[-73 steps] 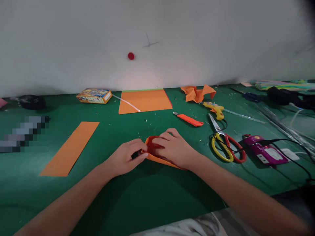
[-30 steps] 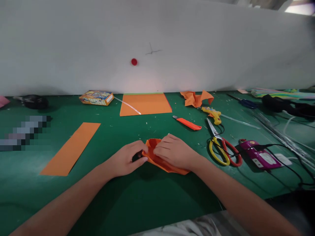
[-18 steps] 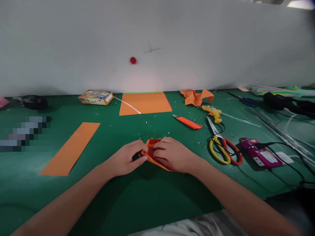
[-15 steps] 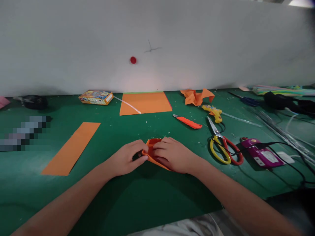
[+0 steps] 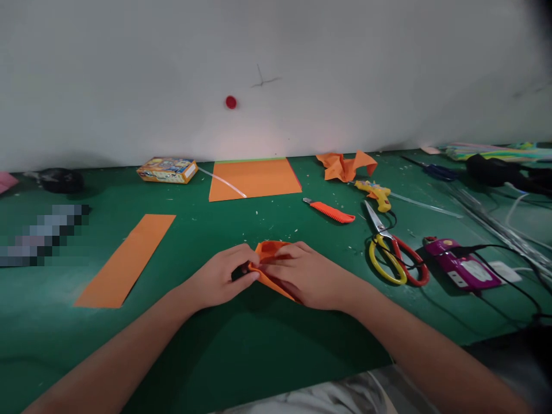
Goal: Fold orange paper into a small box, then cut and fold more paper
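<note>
Left hand [image 5: 226, 273] pinches the left corner of a folded orange paper [image 5: 269, 249]; the right hand [image 5: 317, 277] now reaches farther left inside it than half a second ago, covering its right end, grip unclear. Creased and open-topped, the paper is over the desk [image 5: 259, 356], nearer than the cutter [image 5: 331, 212].

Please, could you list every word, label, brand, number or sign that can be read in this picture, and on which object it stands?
I can read none.
Box: printed all over, but too small and blurred to read.
Purple block: has a pale panel; any lettering is too blurred to read.
Wall: thin dark lines, no readable word.
Folded paper: no text visible.
</note>
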The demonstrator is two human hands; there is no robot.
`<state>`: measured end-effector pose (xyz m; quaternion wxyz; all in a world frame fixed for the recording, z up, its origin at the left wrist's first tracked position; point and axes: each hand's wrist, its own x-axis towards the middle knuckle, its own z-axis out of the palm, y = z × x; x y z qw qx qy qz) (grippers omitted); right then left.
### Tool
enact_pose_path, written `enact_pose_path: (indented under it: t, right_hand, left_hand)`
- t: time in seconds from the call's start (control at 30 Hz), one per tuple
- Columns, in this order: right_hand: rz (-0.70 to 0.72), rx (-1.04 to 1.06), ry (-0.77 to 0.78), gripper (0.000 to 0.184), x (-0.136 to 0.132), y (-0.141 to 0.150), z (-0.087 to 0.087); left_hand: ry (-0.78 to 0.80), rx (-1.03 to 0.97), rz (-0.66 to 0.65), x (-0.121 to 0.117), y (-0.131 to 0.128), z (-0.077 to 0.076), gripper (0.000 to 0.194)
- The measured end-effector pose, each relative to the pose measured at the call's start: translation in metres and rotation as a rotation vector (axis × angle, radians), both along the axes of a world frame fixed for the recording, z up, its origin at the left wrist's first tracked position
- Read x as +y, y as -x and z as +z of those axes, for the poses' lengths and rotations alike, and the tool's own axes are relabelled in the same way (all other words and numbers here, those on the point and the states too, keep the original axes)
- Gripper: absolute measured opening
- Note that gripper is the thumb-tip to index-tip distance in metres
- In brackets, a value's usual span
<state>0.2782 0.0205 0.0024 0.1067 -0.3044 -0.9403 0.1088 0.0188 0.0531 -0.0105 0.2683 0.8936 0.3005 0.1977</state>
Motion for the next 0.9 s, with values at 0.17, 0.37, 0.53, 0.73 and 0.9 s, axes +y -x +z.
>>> enact_pose_path:
  t: [0.17,0.37,0.53,0.73,0.9]
  right_hand:
    - [-0.095,0.051,0.019,0.029,0.0036,-0.0014,-0.0018]
    - [-0.107,-0.11,-0.099,0.023,-0.0031,0.0012,-0.0013]
    - [-0.109,-0.113,-0.111,0.03,-0.004,0.0022,-0.0014]
    - [-0.077,-0.081,-0.065,0.026,-0.0011,0.0021,-0.0013]
    - [-0.016,0.015,-0.015,0.034,-0.0017,0.0069,-0.0048]
  left_hand:
    - [-0.029,-0.026,-0.041,-0.0002,-0.0006,0.0031,0.012]
    - [-0.101,0.009,-0.078,-0.0004,-0.0029,0.0056,0.01]
    - [-0.123,0.023,-0.073,0.0,-0.0023,0.0061,0.01]
    - [-0.101,0.022,-0.073,0.0004,-0.001,0.0047,0.011]
    - [-0.093,0.02,-0.065,0.001,-0.0013,0.0042,0.012]
